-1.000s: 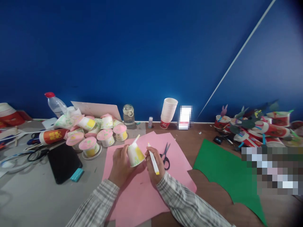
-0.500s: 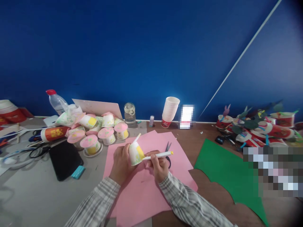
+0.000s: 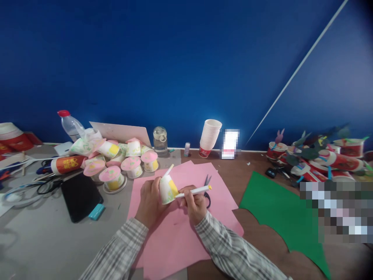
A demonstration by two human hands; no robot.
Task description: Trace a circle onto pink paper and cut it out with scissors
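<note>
Left hand (image 3: pixel 150 202) has the tilted paper cup (image 3: pixel 167 189), fingers clamped round its wall, just above the pink sheet (image 3: pixel 175 241). Right hand (image 3: pixel 196 204) pinches the marker (image 3: pixel 194 191), its tip on the cup's yellow patch. That thin wall looks soft: squeeze too hard and it could buckle, sending the tip skidding. Scissors (image 3: pixel 207 182) lie just behind the right hand, a likely snag.

Even, soft daylight; edges warped and blurred, corners darkened.
</note>
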